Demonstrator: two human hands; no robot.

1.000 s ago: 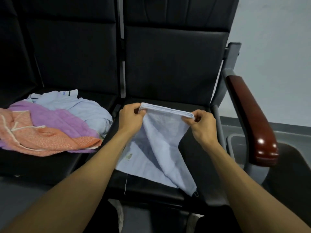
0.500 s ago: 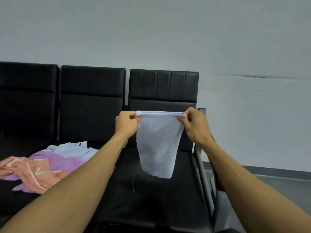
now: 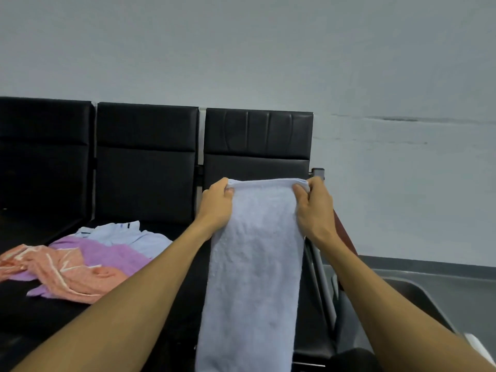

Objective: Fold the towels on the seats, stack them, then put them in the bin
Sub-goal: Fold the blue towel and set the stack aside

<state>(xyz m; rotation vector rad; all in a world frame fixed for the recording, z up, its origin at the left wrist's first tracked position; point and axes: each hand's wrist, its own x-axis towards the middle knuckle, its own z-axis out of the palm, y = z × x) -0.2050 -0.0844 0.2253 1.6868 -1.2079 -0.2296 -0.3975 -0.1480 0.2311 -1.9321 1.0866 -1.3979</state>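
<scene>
Towels lie in a messy heap at the lower left of the frame, on a black seat (image 3: 45, 315): an orange towel (image 3: 67, 275), a purple towel (image 3: 115, 255) and a pale blue towel (image 3: 126, 234) behind them. None of these looks folded yet.

Near the middle, the left hand (image 3: 216, 208) pinches one top corner of a light blue towel (image 3: 255, 269). The right hand (image 3: 314, 208) pinches the other top corner. Both hands are closed tight on the cloth and sit apart, so the top edge is pulled straight. This towel hangs down long and flat in front of the right seat.

To fold it well, I think the hands should keep the top edge level, lay the towel down smooth, then match corner to corner.

At the lower right is a grey bin (image 3: 418, 288), just past the armrest (image 3: 346, 237).
</scene>
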